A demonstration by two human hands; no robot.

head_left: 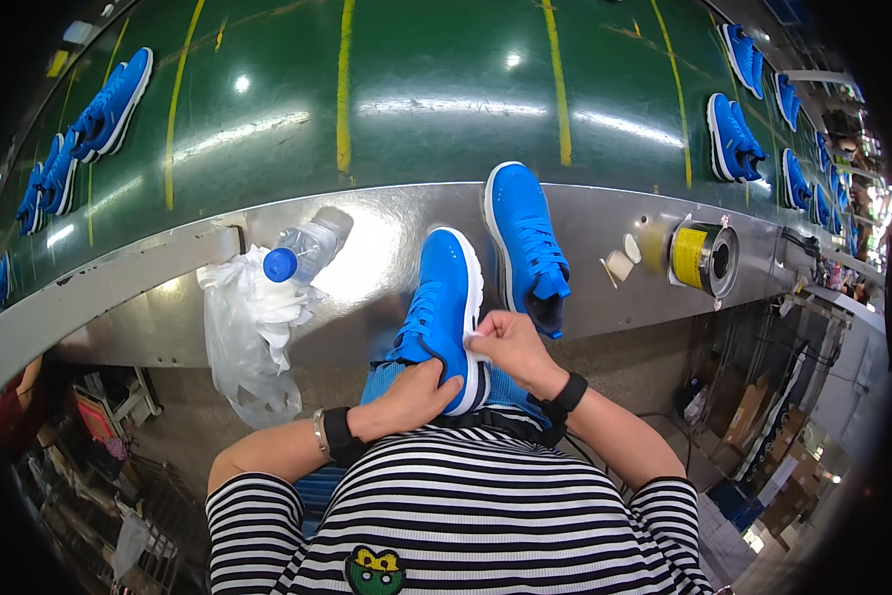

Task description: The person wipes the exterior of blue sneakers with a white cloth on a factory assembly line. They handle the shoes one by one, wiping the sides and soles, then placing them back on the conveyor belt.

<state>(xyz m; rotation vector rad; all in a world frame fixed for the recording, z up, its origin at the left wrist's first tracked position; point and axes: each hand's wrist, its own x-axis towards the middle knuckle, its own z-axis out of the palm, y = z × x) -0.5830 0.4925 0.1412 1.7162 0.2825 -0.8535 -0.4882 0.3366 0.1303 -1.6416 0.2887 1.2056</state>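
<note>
Wore, nearest the camera, a black-and-white striped shirt (506, 486). Faced a broad green belt (446, 50) crossed by yellow lines, with more shoes (114, 114) strung along its left and right sides. Had a metal counter (605, 213) this side of the belt, bright with glare left of the middle. Saw a white bag (253, 357) hanging down over the near edge at the left. Held a blue shoe (441, 268) in the middle, toe pointing away over the counter, laces turned to the left, white sole showing along the right. Had a second shoe (520, 208) just to its right, toe at the belt's edge. Gripped the blue shoe at the heel end with the left hand (406, 399), fingers curled about the collar, thumb along the side. Had the right hand (520, 349) at the shoe's right side, thumb and fingers pinched narrow by the sole. Saw a yellow-labelled tin (691, 256) toward the right of the counter, open end facing right, and a clear bottle (312, 248) with a blue cap (279, 264) beside the bag. Wore black bands (570, 392) on both wrists. Saw a pale block (620, 265) and a thin stick (609, 274) between the second shoe and the tin. Held a small white wad (473, 340) in the right fingertips.
</note>
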